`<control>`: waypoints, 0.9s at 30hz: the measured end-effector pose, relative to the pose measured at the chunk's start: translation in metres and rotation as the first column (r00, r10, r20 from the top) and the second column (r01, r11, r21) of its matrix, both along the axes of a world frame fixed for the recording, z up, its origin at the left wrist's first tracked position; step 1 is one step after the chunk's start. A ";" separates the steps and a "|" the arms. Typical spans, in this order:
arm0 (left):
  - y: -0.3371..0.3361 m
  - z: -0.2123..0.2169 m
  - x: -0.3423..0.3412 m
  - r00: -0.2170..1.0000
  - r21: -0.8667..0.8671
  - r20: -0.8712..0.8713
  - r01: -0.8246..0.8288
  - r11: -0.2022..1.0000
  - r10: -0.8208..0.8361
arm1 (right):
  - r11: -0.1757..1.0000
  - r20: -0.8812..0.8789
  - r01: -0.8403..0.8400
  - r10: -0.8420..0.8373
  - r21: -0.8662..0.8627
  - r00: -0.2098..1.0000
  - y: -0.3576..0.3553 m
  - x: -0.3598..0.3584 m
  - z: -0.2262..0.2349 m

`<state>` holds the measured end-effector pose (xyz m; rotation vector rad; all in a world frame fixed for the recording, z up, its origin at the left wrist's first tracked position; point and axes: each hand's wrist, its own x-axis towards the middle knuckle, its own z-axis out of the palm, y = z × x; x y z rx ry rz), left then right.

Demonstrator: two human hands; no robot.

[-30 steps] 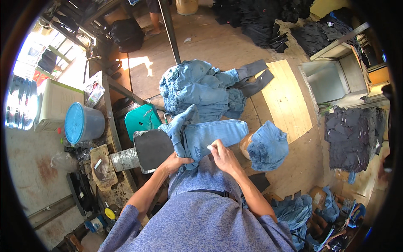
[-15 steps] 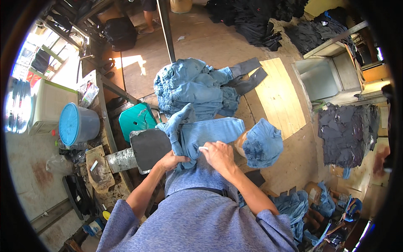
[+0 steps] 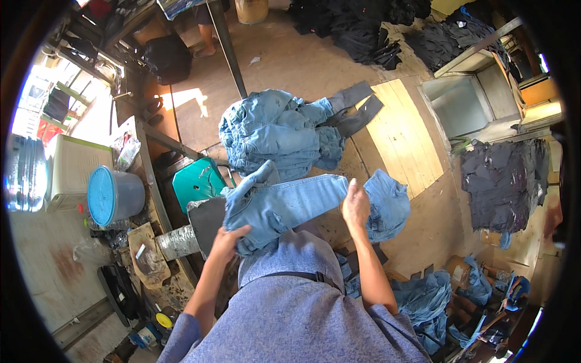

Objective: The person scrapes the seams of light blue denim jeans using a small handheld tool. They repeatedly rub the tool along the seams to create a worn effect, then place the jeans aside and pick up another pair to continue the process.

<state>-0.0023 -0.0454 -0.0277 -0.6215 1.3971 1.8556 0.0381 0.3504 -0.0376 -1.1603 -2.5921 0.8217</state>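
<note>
Lying flat across the middle of the view, a pair of light blue jeans (image 3: 284,206) stretches from the 9 o'clock side toward 3 o'clock, just above the person's lap. The left hand (image 3: 227,237) grips the jeans at their lower left edge, fingers curled into the cloth. The right hand (image 3: 355,206) rests open and flat on the right end of the same garment, fingers pointing toward 12 o'clock.

Just beyond the right hand, toward 3 o'clock, sits a small folded blue denim piece (image 3: 390,202). At 12 o'clock from the jeans is a pile of blue jeans (image 3: 272,133), with a dark grey garment (image 3: 354,112) touching its right side on a pale wooden board (image 3: 408,142). At 9 o'clock stands a green plastic stool (image 3: 196,187), and farther out a blue-lidded bucket (image 3: 112,196). Toward 3 o'clock, well apart, lies a stack of dark cloth (image 3: 499,181). More blue denim (image 3: 426,302) lies on the floor at 5 o'clock.
</note>
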 end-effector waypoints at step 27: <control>0.365 0.008 -0.113 0.946 0.391 -0.146 0.324 0.861 -0.289 | 0.832 -0.351 0.250 -0.455 -0.496 0.818 0.464 0.117 0.032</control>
